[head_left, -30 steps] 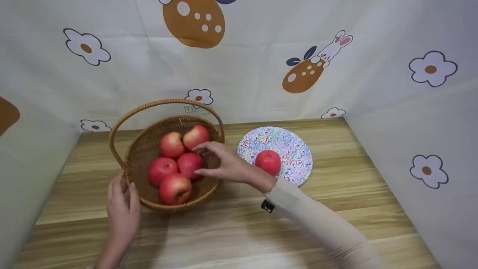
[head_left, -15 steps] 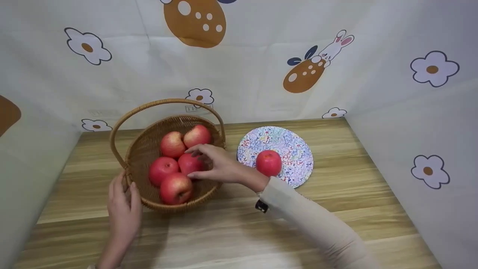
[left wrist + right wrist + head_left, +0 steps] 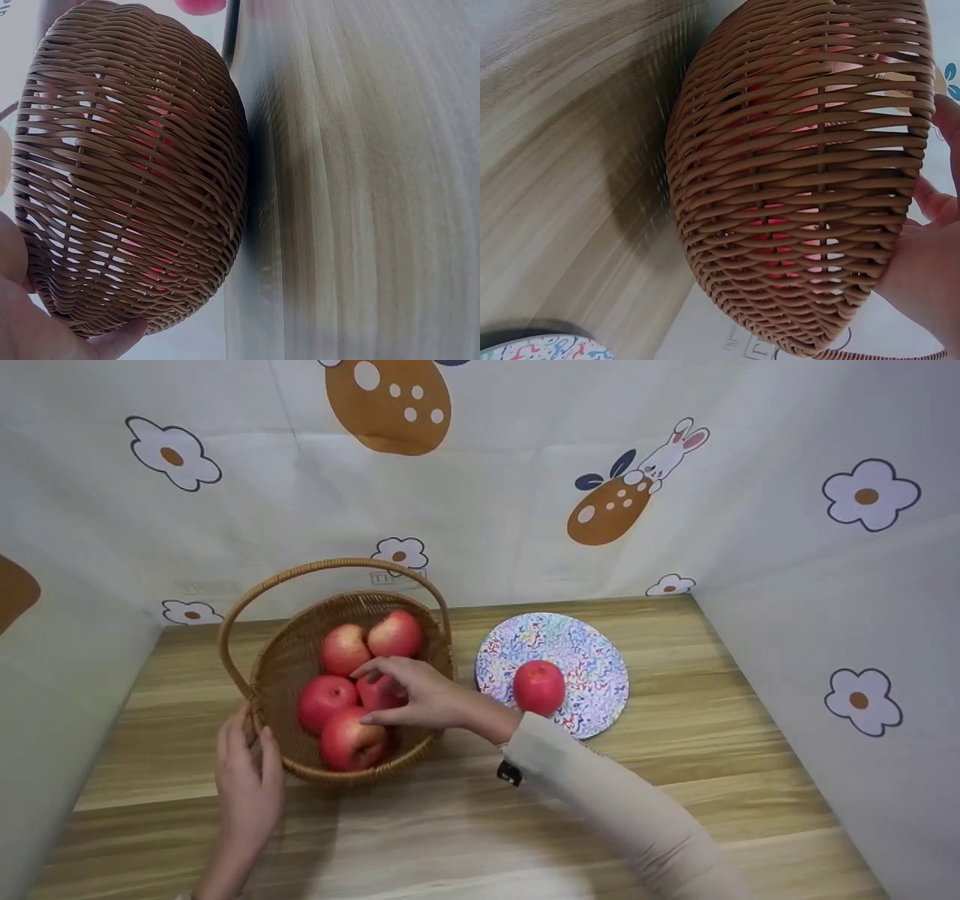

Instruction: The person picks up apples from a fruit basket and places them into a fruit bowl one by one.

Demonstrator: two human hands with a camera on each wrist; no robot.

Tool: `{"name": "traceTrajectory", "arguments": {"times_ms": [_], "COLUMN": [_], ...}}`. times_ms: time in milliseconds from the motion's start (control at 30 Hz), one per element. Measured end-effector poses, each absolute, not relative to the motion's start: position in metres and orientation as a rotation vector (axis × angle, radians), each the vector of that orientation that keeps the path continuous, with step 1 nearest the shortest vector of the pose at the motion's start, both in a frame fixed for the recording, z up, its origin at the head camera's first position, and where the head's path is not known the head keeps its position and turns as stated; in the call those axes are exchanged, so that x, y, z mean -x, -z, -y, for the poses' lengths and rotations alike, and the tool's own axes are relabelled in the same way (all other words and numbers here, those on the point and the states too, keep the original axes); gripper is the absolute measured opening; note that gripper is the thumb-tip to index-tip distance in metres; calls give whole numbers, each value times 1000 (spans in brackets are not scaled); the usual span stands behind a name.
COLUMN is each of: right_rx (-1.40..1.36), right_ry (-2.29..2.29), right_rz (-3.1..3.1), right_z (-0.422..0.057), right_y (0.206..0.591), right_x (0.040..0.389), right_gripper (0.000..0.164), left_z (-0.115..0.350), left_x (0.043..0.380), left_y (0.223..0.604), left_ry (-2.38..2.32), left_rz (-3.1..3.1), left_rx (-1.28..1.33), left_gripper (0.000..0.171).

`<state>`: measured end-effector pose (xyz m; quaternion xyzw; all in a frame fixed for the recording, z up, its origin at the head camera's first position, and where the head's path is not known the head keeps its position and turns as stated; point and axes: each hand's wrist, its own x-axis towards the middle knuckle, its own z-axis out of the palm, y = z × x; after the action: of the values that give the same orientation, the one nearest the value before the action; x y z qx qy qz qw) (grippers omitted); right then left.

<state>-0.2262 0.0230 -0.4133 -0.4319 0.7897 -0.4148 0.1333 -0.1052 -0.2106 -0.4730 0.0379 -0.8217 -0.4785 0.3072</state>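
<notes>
A wicker basket (image 3: 274,675) with a tall arched handle stands on the table at left, several red apples (image 3: 328,701) inside it. My left hand (image 3: 249,784) holds the basket's left side near the handle's foot; in the left wrist view its fingers (image 3: 112,341) lie against the weave at the rim. Reaching in over the right rim, my right hand (image 3: 420,694) has its thumb and fingers spread wide around a red apple (image 3: 377,692) in the middle, partly covering it. The right wrist view shows the basket's woven outside, which hides the fingertips.
Right of the basket lies a round plate (image 3: 592,679) with a colourful squiggle pattern, bearing one red apple (image 3: 538,688). A wood-grain table (image 3: 697,712) runs beneath. Printed fabric walls (image 3: 510,502) enclose the back and sides.
My right hand has moved left, deeper over the basket, so thumb and fingers now reach past the middle apple. The left hand, basket and plate stay in place.
</notes>
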Motion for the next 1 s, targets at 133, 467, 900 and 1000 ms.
{"name": "traceTrajectory", "arguments": {"times_ms": [133,467,900,1000], "right_rx": [1282,1313,1273,1277], "right_ry": [1147,1078,1066,1062], "right_rz": [-2279,-2224,-2152,-2138], "right_z": [-17,-9,-3,-1], "right_y": [414,416,420,421], "right_x": [227,228,232,233], "right_gripper": [54,56,57,56], "left_z": [211,210,211,211], "left_x": [105,106,106,105], "left_y": [473,472,473,473], "left_ry": [1259,1254,1262,1270], "left_rz": [2176,2197,2173,2174], "left_rx": [-103,-107,-106,-106], "left_gripper": [46,45,46,46]}}
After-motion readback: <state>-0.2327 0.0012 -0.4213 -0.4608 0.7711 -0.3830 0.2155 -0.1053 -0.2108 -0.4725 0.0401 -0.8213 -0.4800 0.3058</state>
